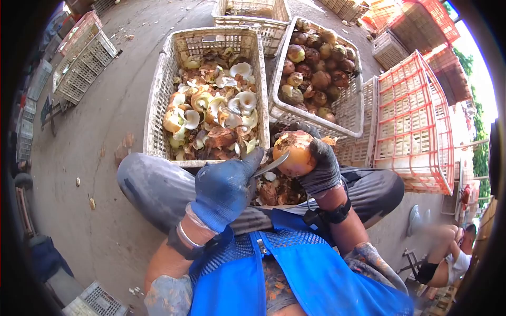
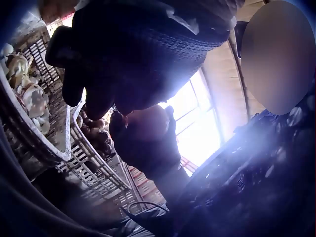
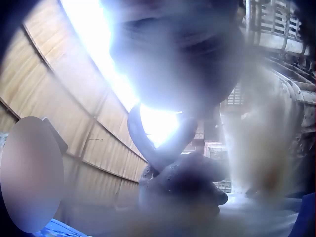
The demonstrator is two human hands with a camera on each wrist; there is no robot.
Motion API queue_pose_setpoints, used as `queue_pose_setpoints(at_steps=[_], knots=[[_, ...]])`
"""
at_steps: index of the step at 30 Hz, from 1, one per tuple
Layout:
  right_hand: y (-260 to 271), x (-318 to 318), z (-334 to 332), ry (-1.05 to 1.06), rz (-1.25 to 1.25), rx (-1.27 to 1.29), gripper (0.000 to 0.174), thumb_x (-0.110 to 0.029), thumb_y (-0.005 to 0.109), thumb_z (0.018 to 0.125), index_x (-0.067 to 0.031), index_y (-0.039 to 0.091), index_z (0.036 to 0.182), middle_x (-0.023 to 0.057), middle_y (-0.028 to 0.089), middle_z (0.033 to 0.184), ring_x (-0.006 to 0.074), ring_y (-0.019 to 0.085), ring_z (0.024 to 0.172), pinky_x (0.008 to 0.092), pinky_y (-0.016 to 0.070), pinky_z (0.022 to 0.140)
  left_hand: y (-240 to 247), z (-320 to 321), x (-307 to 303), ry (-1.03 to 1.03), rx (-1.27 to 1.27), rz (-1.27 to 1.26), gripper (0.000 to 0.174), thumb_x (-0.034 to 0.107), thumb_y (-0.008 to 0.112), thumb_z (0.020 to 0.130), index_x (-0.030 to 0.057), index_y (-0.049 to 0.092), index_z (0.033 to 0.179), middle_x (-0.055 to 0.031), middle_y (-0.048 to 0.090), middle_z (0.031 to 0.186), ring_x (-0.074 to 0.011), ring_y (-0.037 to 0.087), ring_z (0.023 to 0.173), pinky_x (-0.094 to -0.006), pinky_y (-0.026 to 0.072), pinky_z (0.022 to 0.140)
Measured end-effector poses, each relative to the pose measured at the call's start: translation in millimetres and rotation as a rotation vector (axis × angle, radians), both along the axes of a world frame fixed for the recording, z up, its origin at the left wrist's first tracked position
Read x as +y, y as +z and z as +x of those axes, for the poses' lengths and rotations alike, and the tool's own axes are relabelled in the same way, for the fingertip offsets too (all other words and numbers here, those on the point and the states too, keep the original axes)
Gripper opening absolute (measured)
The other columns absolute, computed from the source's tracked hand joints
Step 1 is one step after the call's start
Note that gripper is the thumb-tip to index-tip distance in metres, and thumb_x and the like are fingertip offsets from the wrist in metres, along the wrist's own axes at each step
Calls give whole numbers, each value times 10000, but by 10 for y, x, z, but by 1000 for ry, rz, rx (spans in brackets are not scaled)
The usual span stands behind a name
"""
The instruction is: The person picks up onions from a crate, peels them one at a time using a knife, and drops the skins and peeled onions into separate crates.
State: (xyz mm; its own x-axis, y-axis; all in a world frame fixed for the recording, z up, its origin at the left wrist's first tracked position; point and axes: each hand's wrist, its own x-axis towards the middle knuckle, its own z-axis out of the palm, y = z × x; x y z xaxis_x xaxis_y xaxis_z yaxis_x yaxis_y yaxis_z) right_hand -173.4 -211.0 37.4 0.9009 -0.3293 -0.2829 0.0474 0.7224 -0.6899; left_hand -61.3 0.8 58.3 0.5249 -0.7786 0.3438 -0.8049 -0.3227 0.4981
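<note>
My left hand (image 1: 221, 189), in a blue work glove, grips a small knife (image 1: 271, 164) with a curved blade; its handle is hidden in the fist. The blade lies against the left side of a large brown onion (image 1: 295, 152). Fingers of my right hand (image 1: 322, 164), in a dark, dirty glove, curl round that onion from the right. Below the onion, loose skins (image 1: 274, 192) fill a container between my legs. In the left wrist view the left hand (image 2: 143, 64) looms dark in front, with the onion (image 2: 148, 122) beyond it. The right wrist view is blurred.
A crate (image 1: 154, 105) of peeled onion layers and skins stands ahead on the left. Whole onions fill a tilted crate (image 1: 361, 113) ahead on the right. Red-netted crates (image 1: 414, 121) stand to the right. Another person (image 1: 448, 253) sits at the far right. More crates (image 1: 84, 68) stand left.
</note>
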Motion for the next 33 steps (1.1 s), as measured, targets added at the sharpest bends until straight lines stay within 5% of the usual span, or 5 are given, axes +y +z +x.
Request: queue_pose_setpoints(at_steps=[11, 17, 19, 24, 33], knots=[[43, 107, 159, 127, 284, -142, 677, -381, 741, 857, 36, 543, 1354, 211, 644, 1280, 350, 649, 1168, 495, 540, 1029, -294, 367, -229, 11, -217, -147, 563, 164, 773, 769, 127, 693, 1324, -138, 691, 793, -322, 681, 688, -436, 529, 620], [-118, 268, 291, -120, -154, -162, 663, -289, 819, 807, 23, 548, 1326, 162, 657, 1218, 281, 673, 1104, 433, 575, 949, -456, -37, -405, 239, 288, -190, 423, 131, 673, 883, 116, 700, 1305, -193, 737, 899, -345, 728, 834, -424, 581, 733], [-93, 313, 304, -121, -170, -181, 645, -280, 811, 814, 16, 543, 1321, 164, 650, 1230, 276, 673, 1094, 430, 579, 939, -573, -26, -441, 300, 912, -286, 405, 126, 680, 891, 112, 706, 1295, -221, 739, 964, -328, 744, 876, -391, 584, 766], [-28, 119, 241, -28, 1, -122, 632, -264, 798, 822, 0, 540, 1335, 175, 643, 1249, 286, 669, 1125, 439, 573, 978, -349, 220, -137, 1, 937, -361, 800, 124, 724, 902, 91, 345, 1606, -221, 645, 1377, -111, 657, 1127, -257, 564, 794], [-43, -12, 128, 40, -9, -107, 798, -327, 849, 781, 12, 496, 1411, 184, 633, 1278, 327, 654, 1151, 470, 571, 984, -179, 322, -104, -32, 1111, -362, 662, 283, 762, 924, -36, 521, 1453, -138, 737, 1076, -143, 729, 841, -248, 593, 589]])
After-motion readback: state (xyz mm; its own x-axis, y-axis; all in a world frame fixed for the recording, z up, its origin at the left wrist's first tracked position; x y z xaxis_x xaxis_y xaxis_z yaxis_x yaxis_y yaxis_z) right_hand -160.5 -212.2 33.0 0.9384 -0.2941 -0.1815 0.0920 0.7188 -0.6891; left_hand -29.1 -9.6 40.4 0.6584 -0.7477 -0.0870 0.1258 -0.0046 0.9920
